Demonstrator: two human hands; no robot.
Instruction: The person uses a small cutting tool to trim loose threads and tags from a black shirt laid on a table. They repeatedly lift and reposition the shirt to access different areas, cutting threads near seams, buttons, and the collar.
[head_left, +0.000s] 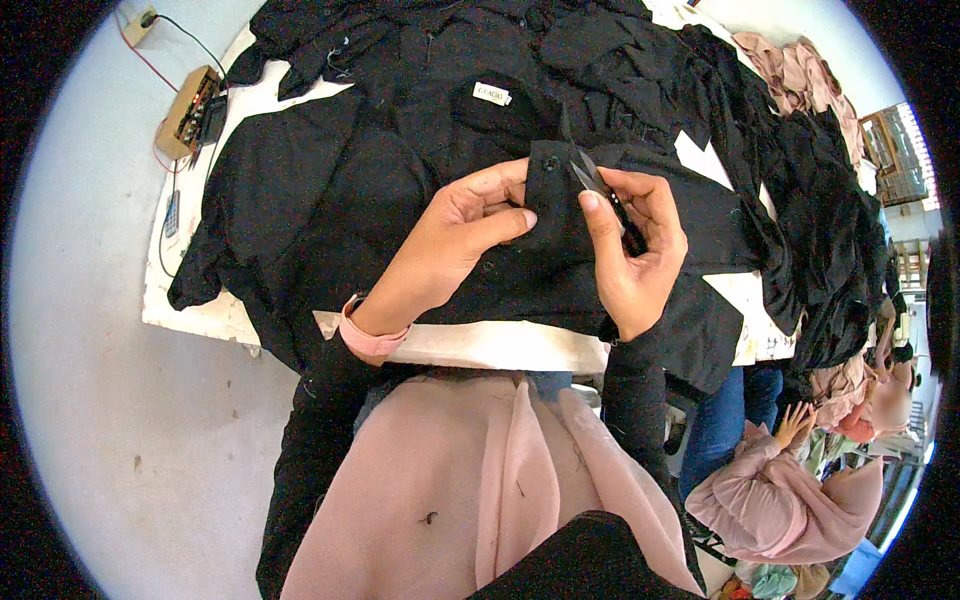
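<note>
Left hand [455, 235] pinching front edge of black fabric garment [548, 200] below small dark round button [549, 164]. Right hand [640, 260] gripping small pointed metal snips [591, 178], blades near button. Garment lies across white table [490, 345], heaped black cloth [400, 45] beyond.

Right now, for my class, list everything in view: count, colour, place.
thread snips: one, dark grey, in right grip
buttoned garment: one, black, in left grip
label: one, white, upper centre
garments: count unclear, black, heaped across table
table: one, white, beneath garments
cloth heaps: at least two, pinkish, right
open box: one, tan, upper left
cables: at least two, black and red, upper left
handset: one, grey, table's left edge
co-workers: at least two, pinkish clothing, right
draped cloth: one, pink, bottom centre
wristband: one, pink, below left grip
left grip, right grip: two, black-sleeved, centre
</note>
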